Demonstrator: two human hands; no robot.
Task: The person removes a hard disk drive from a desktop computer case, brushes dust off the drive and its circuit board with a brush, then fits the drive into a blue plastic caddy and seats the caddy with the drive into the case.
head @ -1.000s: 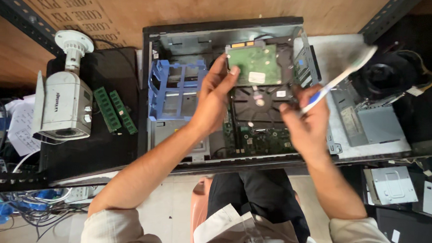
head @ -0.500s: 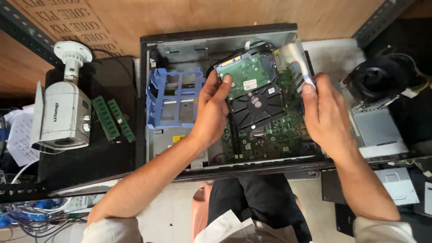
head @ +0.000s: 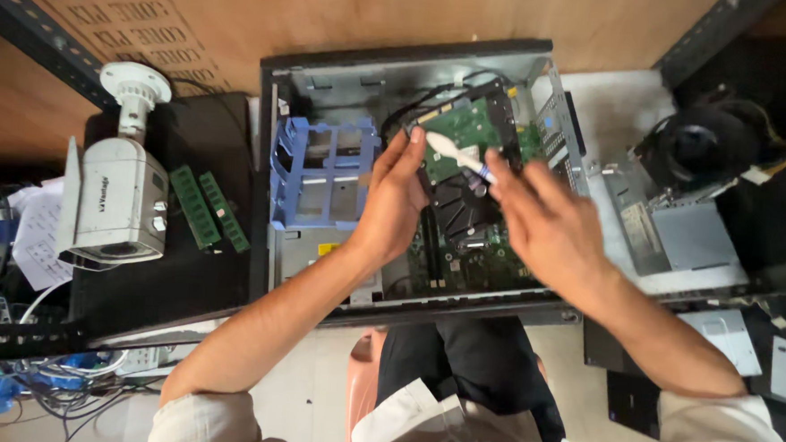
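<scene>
While both hands work over the open computer case [head: 401, 69], the left hand [head: 394, 203] has its grip pressed on the near edge of the green-boarded hard drive [head: 469, 135], which sits tilted just beyond the fingertips. The right hand [head: 545, 224] pinches a white-and-blue tool [head: 459, 154] lying across the drive. A blue drive cage [head: 319, 177] stands just left of the left hand.

Electronics repair workshop. Opened desktop computer case [head: 414, 168] on surface, loose green memory sticks [head: 207, 209], white security camera [head: 115, 193], removed fan [head: 706, 148], tangled cables [head: 26, 381], metal racking [head: 27, 27] beside plywood wall.
</scene>
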